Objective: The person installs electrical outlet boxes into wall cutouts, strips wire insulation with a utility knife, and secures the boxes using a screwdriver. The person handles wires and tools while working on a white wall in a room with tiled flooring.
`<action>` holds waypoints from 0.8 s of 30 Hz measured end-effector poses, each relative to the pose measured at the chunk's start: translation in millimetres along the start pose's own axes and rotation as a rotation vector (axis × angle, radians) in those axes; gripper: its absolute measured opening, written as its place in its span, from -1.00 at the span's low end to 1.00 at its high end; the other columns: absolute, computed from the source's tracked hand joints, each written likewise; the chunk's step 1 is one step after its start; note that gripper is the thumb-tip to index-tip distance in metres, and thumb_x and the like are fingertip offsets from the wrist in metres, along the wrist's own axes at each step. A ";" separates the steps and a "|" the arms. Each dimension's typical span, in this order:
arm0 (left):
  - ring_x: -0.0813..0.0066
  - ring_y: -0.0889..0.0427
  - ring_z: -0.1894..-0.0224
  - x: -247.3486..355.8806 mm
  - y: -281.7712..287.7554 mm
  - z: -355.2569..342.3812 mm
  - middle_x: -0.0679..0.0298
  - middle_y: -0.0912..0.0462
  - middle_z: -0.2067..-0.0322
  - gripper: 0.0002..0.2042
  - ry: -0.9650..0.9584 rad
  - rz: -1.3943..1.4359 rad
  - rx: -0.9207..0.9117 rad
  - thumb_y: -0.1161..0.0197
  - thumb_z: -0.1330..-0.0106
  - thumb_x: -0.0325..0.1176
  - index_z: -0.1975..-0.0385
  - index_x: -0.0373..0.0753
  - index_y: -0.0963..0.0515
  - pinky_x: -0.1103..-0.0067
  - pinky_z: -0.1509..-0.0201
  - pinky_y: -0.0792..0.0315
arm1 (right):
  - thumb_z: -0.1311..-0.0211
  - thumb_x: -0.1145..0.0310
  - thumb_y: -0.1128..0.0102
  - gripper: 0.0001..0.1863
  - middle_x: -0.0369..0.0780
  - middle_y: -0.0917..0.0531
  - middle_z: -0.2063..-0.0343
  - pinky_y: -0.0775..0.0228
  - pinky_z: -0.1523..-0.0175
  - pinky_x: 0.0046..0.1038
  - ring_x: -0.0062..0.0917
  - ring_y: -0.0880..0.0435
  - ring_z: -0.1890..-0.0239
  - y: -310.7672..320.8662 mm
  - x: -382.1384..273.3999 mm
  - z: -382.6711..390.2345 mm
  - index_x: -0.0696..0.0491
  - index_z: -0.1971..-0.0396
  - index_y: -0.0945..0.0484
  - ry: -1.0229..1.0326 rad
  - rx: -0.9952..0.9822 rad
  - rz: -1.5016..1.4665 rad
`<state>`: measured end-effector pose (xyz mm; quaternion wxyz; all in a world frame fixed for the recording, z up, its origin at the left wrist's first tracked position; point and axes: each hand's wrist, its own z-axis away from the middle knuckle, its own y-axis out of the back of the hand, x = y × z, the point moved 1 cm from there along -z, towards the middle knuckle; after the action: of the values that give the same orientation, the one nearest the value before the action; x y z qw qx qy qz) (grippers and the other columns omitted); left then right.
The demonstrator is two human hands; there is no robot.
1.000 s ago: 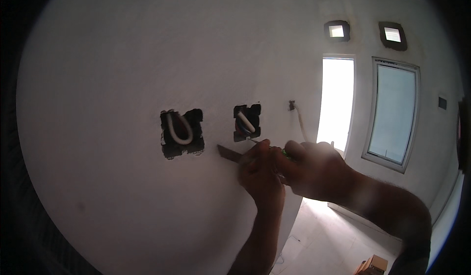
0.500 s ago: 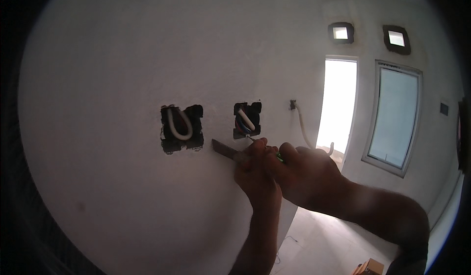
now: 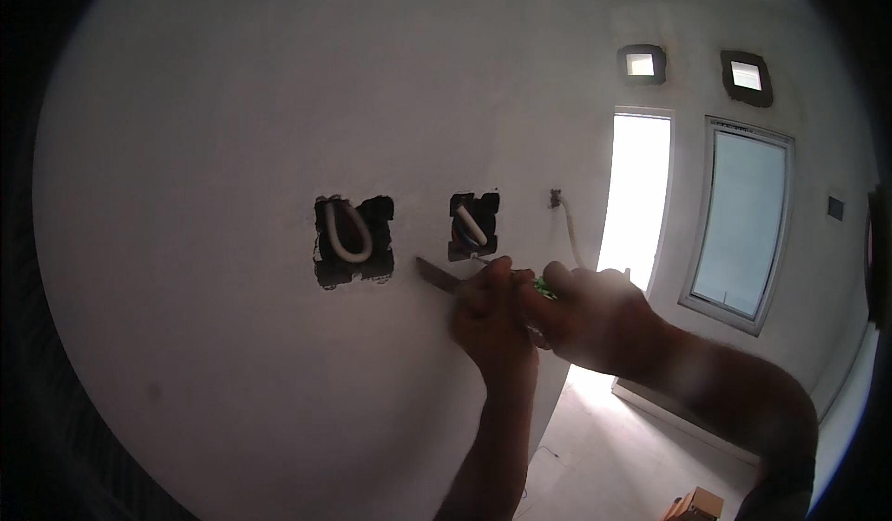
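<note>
My left hand [image 3: 492,321] is closed round a flat tool with a slant-ended blade [image 3: 437,276], which sticks out toward the upper left. The tool's handle is hidden in my fingers, so its exact kind is unclear. My right hand [image 3: 595,307], pressed close beside the left, grips a screwdriver with a green handle [image 3: 544,288]. Its thin shaft passes by my left fingertips to the lower edge of the right wall box [image 3: 459,250]. Inside that box are a cut white cable [image 3: 472,226] and darker wires.
Left of my hands, a larger double wall opening [image 3: 379,266] holds a looped white cable [image 3: 351,255]. Another cable [image 3: 569,224] hangs from a small hole farther right. Beyond are a bright doorway [image 3: 639,196], a framed window [image 3: 748,224] and a cardboard box [image 3: 697,504] on the floor.
My right hand has turned slightly, and more of the green handle shows. Both hands and the wall boxes sit a little farther right in the picture. The screwdriver tip stays at the box's lower edge.
</note>
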<state>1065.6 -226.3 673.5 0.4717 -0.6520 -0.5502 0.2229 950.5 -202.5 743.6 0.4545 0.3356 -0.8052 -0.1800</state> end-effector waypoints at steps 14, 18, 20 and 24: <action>0.76 -0.37 0.67 9.2 0.0 -1.4 0.43 -0.49 0.64 -0.88 0.080 -0.066 0.046 -0.31 -0.43 -0.40 0.31 -0.32 -0.61 0.69 0.58 -0.22 | -0.37 0.52 -0.17 -0.82 -0.14 -0.74 0.36 -0.65 0.22 -0.36 -0.38 -0.80 0.36 -27.5 8.2 -1.9 0.14 0.07 -0.55 -0.236 0.171 -0.875; 0.76 -0.37 0.68 9.2 0.9 -1.2 0.42 -0.49 0.66 -0.86 0.056 -0.040 0.007 -0.30 -0.43 -0.40 0.37 -0.31 -0.59 0.70 0.59 -0.22 | -0.38 0.48 -0.19 -0.82 -0.14 -0.74 0.34 -0.65 0.25 -0.45 -0.43 -0.79 0.34 -22.5 9.6 -4.7 0.15 0.07 -0.56 -0.319 0.120 -0.899; 0.76 -0.38 0.67 9.1 4.7 -4.0 0.42 -0.48 0.66 -0.85 0.046 -0.021 -0.002 -0.30 -0.43 -0.41 0.40 -0.30 -0.58 0.70 0.60 -0.22 | -0.38 0.45 -0.22 -0.80 -0.15 -0.73 0.32 -0.66 0.26 -0.50 -0.44 -0.79 0.31 -1.0 11.7 -17.3 0.15 0.06 -0.56 -0.588 -0.103 -1.105; 0.76 -0.39 0.67 18.6 -3.1 1.4 0.41 -0.50 0.65 -0.83 0.121 -0.062 0.002 -0.29 -0.43 -0.41 0.44 -0.29 -0.57 0.70 0.60 -0.22 | -0.40 0.36 -0.25 -0.77 -0.13 -0.67 0.27 -0.66 0.28 -0.57 -0.45 -0.78 0.29 -7.2 29.2 -11.8 0.17 0.07 -0.58 -0.133 -0.085 -0.547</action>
<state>1068.4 -208.6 679.7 0.5113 -0.6464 -0.5405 0.1691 952.7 -228.0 763.4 0.3491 0.5085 -0.7045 -0.3511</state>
